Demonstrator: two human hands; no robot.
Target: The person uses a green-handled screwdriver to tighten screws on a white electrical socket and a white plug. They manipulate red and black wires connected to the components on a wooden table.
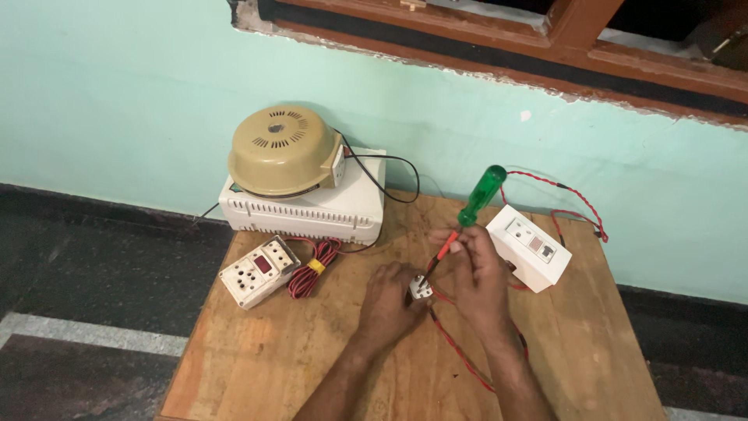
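Head view: both hands at a small white plug on the wooden desk (pixel 273 366).

Left hand (pixel 387 300) is closed around the white plug (pixel 421 289) at desk centre. Right hand (pixel 477 273), at 3 o'clock of the plug, grips a green-handled screwdriver (pixel 477 199), shaft angled down toward the plug. Twisted red-black wire (pixel 460 351) runs from the plug toward 5 o'clock. White switch box (pixel 530 247) sits just beside the right hand at 2 o'clock. Cream socket box (pixel 257 272) lies at 9 o'clock; beige dome (pixel 282 150) on a white unit (pixel 312 209) at 11 o'clock.
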